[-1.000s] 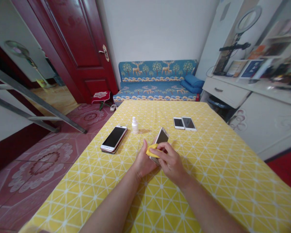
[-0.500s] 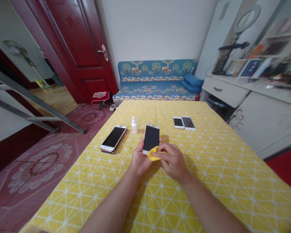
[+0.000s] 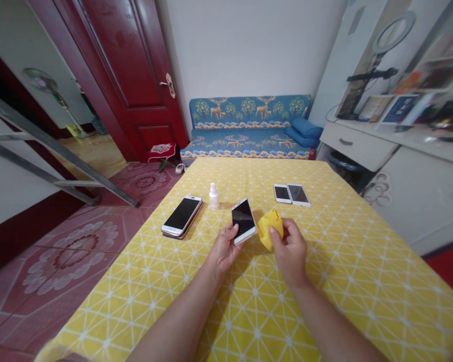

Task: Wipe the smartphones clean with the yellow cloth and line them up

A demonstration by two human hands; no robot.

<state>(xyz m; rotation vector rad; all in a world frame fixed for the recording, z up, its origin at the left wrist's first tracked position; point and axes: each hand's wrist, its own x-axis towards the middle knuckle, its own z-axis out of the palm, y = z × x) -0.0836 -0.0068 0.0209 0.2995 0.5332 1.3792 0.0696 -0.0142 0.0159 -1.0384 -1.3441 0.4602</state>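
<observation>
A smartphone (image 3: 244, 221) with a dark screen and pale frame is tilted in my left hand (image 3: 225, 247), my thumb over its lower left edge. My right hand (image 3: 291, 247) pinches a yellow cloth (image 3: 269, 229) just right of the phone, apart from it. Beyond my left hand stands a small white bottle (image 3: 214, 197), upright. To its left lies a white-framed phone (image 3: 182, 216), stacked on something dark-edged beneath. Farther off on the right, a smaller white phone (image 3: 282, 193) and a larger white phone (image 3: 298, 194) lie side by side.
The table wears a yellow cloth with white lines (image 3: 249, 317). Behind it stands a blue patterned sofa (image 3: 241, 136). A white cabinet (image 3: 366, 151) is at the right, a red door (image 3: 136, 90) at the back left, and a metal ladder-like frame (image 3: 98, 178) at the left.
My right hand has drawn the yellow cloth off the phone's lower edge and out to the right. The phone has turned and tilted in my left hand, its thumb now over the front edge.
</observation>
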